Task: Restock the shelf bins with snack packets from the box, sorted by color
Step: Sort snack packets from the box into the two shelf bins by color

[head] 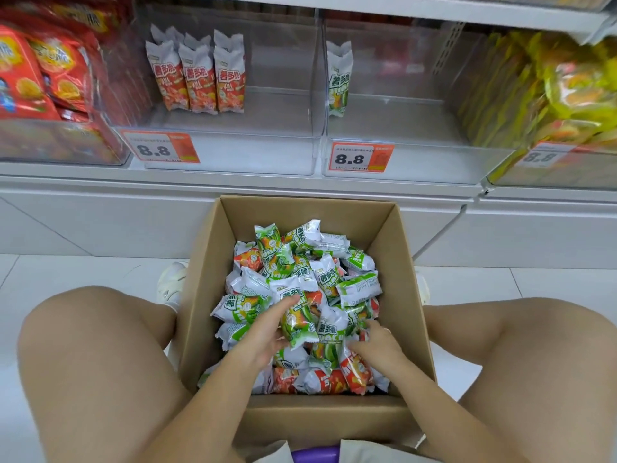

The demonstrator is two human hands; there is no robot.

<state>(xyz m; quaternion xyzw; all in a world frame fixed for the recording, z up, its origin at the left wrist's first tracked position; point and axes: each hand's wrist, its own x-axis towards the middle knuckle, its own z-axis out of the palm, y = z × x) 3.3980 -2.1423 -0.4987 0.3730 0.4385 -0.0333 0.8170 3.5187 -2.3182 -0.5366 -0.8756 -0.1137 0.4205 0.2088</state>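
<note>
Fingers of the left hand (263,339) lie fairly straight and spread over a green packet (298,324) on top of the heap in the cardboard box (213,295), thumb beneath its near edge; a loose hold, more cradling than clamping. Right hand (379,345), just right of that packet, dips fingers-down among the packets, fingertips hidden, so whether it pinches anything I cannot tell; a red packet (355,370) lies against its near side.

Box sits on the floor between the person's bare knees, flaps open, full of mixed green and red snack packets.

Above and behind the box, on the shelf, left to right: a bin of large red bags (43,78); a clear bin (233,155) up-left of the box holding red packets (197,78) standing upright in rows at its left side; a second clear bin (417,162) up-right of the box with one green packet (338,80) standing at its left wall; far right, yellow bags (551,95). Orange price tags (362,158) reading 8.8 hang on the bin fronts.
</note>
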